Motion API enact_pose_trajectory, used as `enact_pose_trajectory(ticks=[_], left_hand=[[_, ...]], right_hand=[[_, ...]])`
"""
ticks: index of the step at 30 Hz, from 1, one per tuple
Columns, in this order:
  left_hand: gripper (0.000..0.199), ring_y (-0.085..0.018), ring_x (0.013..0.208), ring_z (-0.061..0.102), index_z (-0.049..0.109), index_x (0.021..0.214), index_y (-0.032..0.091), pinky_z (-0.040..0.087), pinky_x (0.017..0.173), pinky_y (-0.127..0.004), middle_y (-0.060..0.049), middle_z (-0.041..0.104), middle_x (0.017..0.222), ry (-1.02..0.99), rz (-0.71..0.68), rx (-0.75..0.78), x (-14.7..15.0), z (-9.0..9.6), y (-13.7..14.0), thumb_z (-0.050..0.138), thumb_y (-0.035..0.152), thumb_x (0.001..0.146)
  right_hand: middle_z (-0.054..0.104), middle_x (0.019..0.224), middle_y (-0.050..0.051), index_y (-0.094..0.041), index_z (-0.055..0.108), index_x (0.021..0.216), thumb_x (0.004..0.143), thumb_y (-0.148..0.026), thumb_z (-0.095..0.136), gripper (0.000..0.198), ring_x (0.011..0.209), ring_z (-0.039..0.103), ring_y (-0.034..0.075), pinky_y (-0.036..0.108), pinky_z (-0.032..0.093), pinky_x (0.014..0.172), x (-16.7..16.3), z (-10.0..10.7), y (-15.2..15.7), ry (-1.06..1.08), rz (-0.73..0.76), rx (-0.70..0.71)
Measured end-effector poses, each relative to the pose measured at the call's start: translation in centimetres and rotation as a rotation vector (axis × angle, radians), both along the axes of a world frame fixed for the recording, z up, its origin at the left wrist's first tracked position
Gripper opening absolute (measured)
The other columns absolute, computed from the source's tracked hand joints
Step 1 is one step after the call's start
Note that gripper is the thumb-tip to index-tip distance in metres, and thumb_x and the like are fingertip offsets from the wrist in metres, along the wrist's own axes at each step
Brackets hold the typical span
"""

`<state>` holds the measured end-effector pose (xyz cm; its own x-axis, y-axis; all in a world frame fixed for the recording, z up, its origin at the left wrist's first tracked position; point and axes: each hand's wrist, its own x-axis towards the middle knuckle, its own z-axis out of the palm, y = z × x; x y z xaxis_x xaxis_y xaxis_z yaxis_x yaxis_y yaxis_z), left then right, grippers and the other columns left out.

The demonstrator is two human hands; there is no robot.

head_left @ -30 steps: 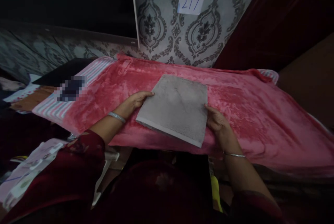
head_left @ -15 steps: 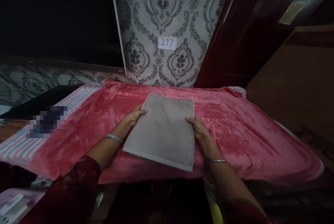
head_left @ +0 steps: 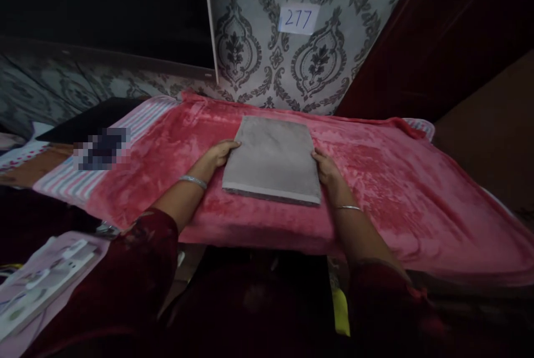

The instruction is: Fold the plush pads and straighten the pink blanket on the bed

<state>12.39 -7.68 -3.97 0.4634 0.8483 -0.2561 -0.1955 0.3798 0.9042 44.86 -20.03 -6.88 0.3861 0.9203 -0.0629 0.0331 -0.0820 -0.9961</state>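
A grey folded towel [head_left: 273, 158] lies about flat over the middle of the pink-red plush blanket [head_left: 375, 197], its layered near edge facing me. My left hand [head_left: 224, 152] grips the towel's left side, thumb on top and the other fingers mostly hidden at the edge. On the opposite side my right hand [head_left: 326, 168] holds the right edge in the same way, with its thumb at the rim. Whether the towel's underside fully rests on the blanket I cannot tell.
A striped cloth [head_left: 58, 183] shows beneath the blanket at the left, with a blurred-out dark object [head_left: 102, 149] on it. Behind stand a large dark screen [head_left: 104, 8] and a patterned wall with a "277" paper [head_left: 298, 18]. A white power strip [head_left: 50, 286] lies lower left.
The towel has gone from a tilt, with its near edge hanging toward me, to lying flatter. Both hands keep hold of its sides. My view has tipped downward.
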Motion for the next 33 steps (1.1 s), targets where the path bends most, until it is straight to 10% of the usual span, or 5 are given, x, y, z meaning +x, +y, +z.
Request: enact_pose_trajectory(ticks=[7, 14, 18, 33], left_hand=[[0.05, -0.027, 0.094, 0.071, 0.07, 0.11, 0.014, 0.055, 0.087, -0.036, -0.011, 0.077, 0.1, -0.058, -0.022, 0.071, -3.3, -0.5, -7.6, 0.086, 0.018, 0.062], [0.066, -0.033, 0.136, 0.053, 0.063, 0.132, 0.021, 0.045, 0.11, -0.041, -0.014, 0.058, 0.144, 0.101, 0.073, 0.476, -5.9, -1.1, -13.6, 0.084, 0.027, 0.07], [0.054, -0.033, 0.151, 0.036, 0.061, 0.135, 0.023, 0.038, 0.119, -0.049, -0.014, 0.037, 0.163, 0.439, -0.041, 0.886, -6.9, -1.4, -14.6, 0.072, 0.031, 0.083], [0.027, -0.032, 0.127, 0.056, 0.064, 0.118, 0.017, 0.051, 0.102, -0.053, -0.019, 0.06, 0.137, 0.919, 0.152, 1.764, -3.7, -1.9, -14.2, 0.058, 0.014, 0.092]], right_hand=[[0.062, 0.139, 0.009, -0.028, 0.045, 0.147, 0.072, -0.038, 0.074, 0.08, 0.119, 0.065, 0.025, 0.045, 0.053, 0.105, -0.9, -1.6, -7.2, 0.049, -0.029, 0.074], [0.058, 0.144, 0.008, -0.03, 0.07, 0.122, 0.088, -0.044, 0.067, 0.036, 0.14, 0.046, 0.029, 0.055, 0.031, 0.121, -6.4, -0.2, -13.5, -0.641, -0.105, 0.33], [0.065, 0.135, 0.009, -0.028, 0.072, 0.119, 0.091, -0.043, 0.067, 0.032, 0.127, 0.056, 0.032, 0.058, 0.039, 0.113, -7.9, -0.7, -13.4, -0.939, 0.058, 0.501], [0.075, 0.094, 0.006, -0.025, 0.075, 0.096, 0.097, -0.026, 0.054, 0.022, 0.09, 0.067, 0.025, 0.042, 0.052, 0.081, -7.3, -0.3, -11.1, -0.911, 0.117, 0.496]])
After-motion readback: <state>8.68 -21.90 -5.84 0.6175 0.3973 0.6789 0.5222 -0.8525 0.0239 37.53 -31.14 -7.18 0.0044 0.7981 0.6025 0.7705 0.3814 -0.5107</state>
